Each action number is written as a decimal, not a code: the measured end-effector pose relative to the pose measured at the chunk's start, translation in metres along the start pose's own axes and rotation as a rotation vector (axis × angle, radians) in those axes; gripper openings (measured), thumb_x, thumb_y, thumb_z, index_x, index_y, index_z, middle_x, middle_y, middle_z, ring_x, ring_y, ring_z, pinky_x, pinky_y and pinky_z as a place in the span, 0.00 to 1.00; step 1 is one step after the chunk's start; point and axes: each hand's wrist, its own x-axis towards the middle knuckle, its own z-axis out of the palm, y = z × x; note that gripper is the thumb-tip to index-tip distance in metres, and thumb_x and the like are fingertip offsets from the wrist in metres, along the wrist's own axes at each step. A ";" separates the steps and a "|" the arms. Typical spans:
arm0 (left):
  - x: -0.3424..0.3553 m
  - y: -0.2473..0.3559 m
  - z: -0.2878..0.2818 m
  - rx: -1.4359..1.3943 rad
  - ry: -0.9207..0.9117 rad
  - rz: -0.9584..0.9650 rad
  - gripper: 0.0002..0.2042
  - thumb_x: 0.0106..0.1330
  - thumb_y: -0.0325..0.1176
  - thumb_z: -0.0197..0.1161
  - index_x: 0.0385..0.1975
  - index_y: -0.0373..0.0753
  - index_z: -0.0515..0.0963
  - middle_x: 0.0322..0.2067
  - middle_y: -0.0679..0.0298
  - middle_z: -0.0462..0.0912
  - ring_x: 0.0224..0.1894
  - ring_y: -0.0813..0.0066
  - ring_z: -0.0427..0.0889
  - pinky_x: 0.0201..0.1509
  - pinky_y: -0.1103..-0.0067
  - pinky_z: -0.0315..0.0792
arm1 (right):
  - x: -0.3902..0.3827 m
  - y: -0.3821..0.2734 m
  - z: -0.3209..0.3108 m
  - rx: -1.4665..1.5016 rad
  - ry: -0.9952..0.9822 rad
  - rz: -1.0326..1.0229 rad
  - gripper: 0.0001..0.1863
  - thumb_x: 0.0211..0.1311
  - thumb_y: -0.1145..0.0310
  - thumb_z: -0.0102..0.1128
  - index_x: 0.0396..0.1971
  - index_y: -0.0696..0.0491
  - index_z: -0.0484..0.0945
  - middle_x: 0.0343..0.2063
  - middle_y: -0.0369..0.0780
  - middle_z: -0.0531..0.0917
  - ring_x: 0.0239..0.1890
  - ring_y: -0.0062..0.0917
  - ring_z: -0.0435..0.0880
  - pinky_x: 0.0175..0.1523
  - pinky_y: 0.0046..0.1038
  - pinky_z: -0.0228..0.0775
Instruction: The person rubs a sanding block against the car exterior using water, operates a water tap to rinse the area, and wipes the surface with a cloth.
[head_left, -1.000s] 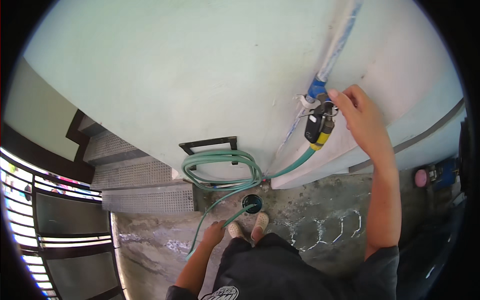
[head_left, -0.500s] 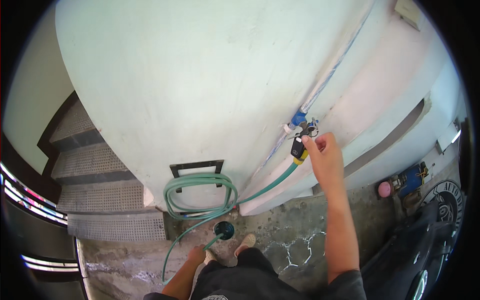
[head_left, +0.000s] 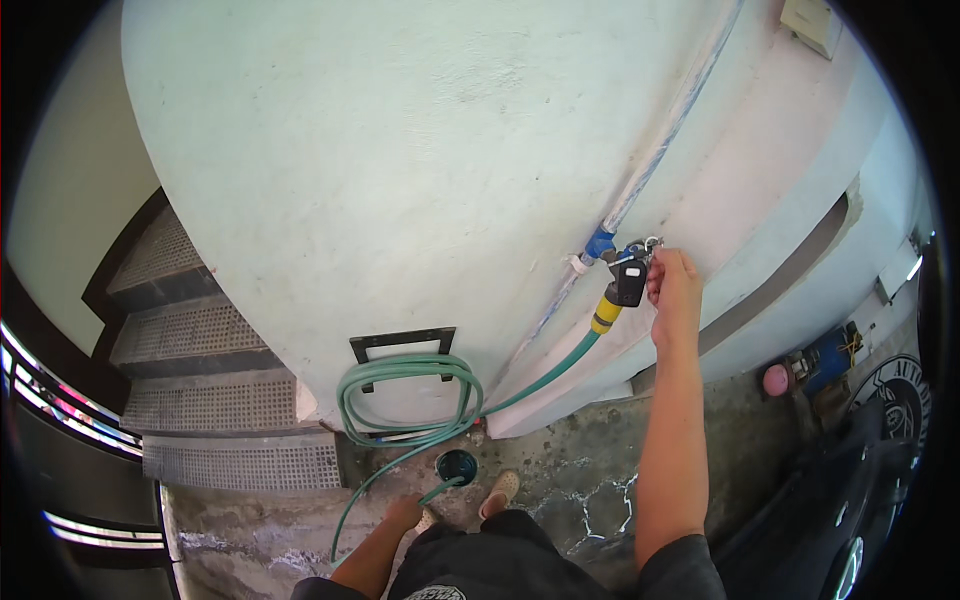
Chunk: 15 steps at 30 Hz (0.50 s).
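Note:
My right hand [head_left: 676, 290] is raised at the wall tap, its thumb and fingers pinched at a bunch of keys with a metal ring. A black key fob [head_left: 631, 284] with a pale button hangs beside the fingertips, in front of the tap [head_left: 625, 256], which it partly hides. Below it, a yellow hose connector [head_left: 606, 315] joins the green hose [head_left: 550, 376]. Down low, my left hand [head_left: 405, 512] is closed around the hose near its free end. That end runs into a small dark bucket [head_left: 457, 467] by my feet.
Hose coils hang on a black wall bracket [head_left: 402, 340]. Grated steps [head_left: 190, 335] rise at left. A blue pipe fitting [head_left: 599, 243] sits above the tap. At right are a blue-and-pink machine [head_left: 815, 362] and a dark, shiny vehicle-like shape [head_left: 800, 500].
My right hand has shifted slightly right and up along the keys. The fob has turned and swung right, showing its pale button and more of the yellow connector. My left hand still grips the hose.

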 end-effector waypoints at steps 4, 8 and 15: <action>0.004 -0.009 0.007 -0.013 -0.005 -0.017 0.17 0.70 0.37 0.52 0.57 0.50 0.79 0.51 0.46 0.84 0.57 0.42 0.81 0.60 0.54 0.76 | 0.022 -0.005 0.010 0.006 -0.043 0.009 0.10 0.67 0.63 0.61 0.27 0.48 0.76 0.22 0.29 0.74 0.23 0.13 0.69 0.28 0.19 0.56; 0.013 0.004 0.011 -0.013 0.020 -0.021 0.16 0.68 0.36 0.56 0.54 0.48 0.81 0.49 0.46 0.85 0.54 0.42 0.83 0.57 0.54 0.77 | 0.035 -0.002 -0.003 -0.114 -0.117 -0.024 0.08 0.69 0.61 0.62 0.31 0.46 0.78 0.26 0.27 0.77 0.29 0.11 0.71 0.36 0.21 0.61; 0.019 -0.003 0.021 0.006 0.003 -0.060 0.17 0.67 0.36 0.56 0.55 0.48 0.81 0.50 0.47 0.84 0.54 0.42 0.83 0.57 0.54 0.77 | 0.008 -0.030 -0.019 0.470 -0.159 -0.157 0.10 0.72 0.60 0.55 0.33 0.51 0.76 0.41 0.40 0.83 0.52 0.27 0.80 0.58 0.38 0.71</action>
